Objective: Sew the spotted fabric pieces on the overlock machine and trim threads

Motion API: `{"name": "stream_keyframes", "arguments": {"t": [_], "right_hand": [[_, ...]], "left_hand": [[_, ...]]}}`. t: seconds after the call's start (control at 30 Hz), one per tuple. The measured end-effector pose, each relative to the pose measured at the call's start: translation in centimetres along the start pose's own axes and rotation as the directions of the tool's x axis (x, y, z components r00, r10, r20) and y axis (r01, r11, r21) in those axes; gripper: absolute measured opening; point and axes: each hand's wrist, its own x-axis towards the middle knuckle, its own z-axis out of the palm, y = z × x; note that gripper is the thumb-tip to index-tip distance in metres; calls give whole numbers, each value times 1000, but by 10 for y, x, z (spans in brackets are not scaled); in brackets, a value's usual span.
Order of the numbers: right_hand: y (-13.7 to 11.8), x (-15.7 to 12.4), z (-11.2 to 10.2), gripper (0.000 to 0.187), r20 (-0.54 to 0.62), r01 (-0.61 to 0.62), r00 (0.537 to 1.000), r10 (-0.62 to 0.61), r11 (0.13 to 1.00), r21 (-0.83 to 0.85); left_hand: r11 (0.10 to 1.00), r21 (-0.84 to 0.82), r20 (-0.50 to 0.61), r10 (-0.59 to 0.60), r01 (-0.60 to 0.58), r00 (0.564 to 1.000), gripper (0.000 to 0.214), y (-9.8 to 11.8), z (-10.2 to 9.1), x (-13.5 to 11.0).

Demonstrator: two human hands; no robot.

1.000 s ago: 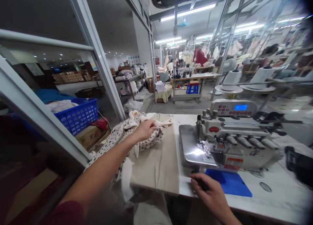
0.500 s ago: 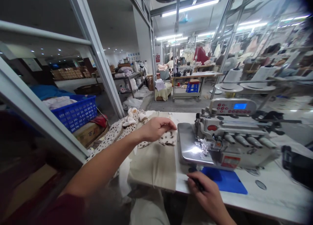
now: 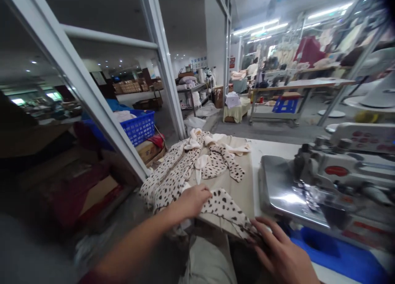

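My left hand (image 3: 196, 199) is closed on a cream, dark-spotted sleeve-like piece of fabric (image 3: 224, 206) at the table's near edge. The piece stretches to my right hand (image 3: 280, 245), whose fingers are bent round its far end. Whether a dark tool is still inside my right hand cannot be made out. More of the spotted garment (image 3: 173, 171) lies heaped to the left on a beige cloth (image 3: 247, 181), with white fluffy trim among its folds. On the right stands an overlock sewing machine (image 3: 336, 169) with a shiny metal plate (image 3: 276, 185).
A blue pad (image 3: 336, 251) lies below the machine on the white table (image 3: 274, 148). Metal frame posts (image 3: 168, 70) rise at the left, with a blue basket (image 3: 138, 128) beyond them. A work table (image 3: 305, 84) and a blue stool (image 3: 286, 105) stand farther back.
My left hand has come down and nearer, away from the machine plate. My right hand, which held a dark tool, has met the spotted fabric. The view has turned left.
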Motion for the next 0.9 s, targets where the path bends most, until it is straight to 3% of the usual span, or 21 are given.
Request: {"name": "stream_keyframes", "arguments": {"t": [0.1,0.2,0.33,0.43,0.53,0.67,0.8,0.83,0.9], "right_hand": [[-3,7,11,30,36,46,999,-40,984,-172],[2,9,11,32,41,61,998,-51,962,-265],[14,5,1,32,-40,-17,999,3,932,-363],[24,-2,-4,34,-57,77,994,-98,950,-303],[32,-5,-6,36,-43,137,987,-153,957,-256],[35,0,-4,33,-24,103,993,-117,939,-329],[30,3,-12,31,-32,69,996,-87,930,-360],[29,2,-15,32,-35,59,996,-77,930,-363],[29,-2,-21,32,-34,58,997,-76,930,-363]], "left_hand": [[991,75,-141,-99,110,985,18,-17,-20,-22],[949,96,-275,-265,300,924,15,-42,-43,-41],[922,42,-239,-364,384,900,18,-67,-57,-58],[924,-53,-260,-378,378,888,14,-72,-63,-59],[916,-205,-316,-397,346,862,14,-62,-72,-48],[865,-457,-339,-383,206,859,23,-19,-78,-18],[604,-796,-299,-328,-44,896,40,18,-71,0],[589,-806,-297,-317,-58,901,39,17,-69,0],[705,-709,-269,-309,30,912,31,4,-65,-9]]}}
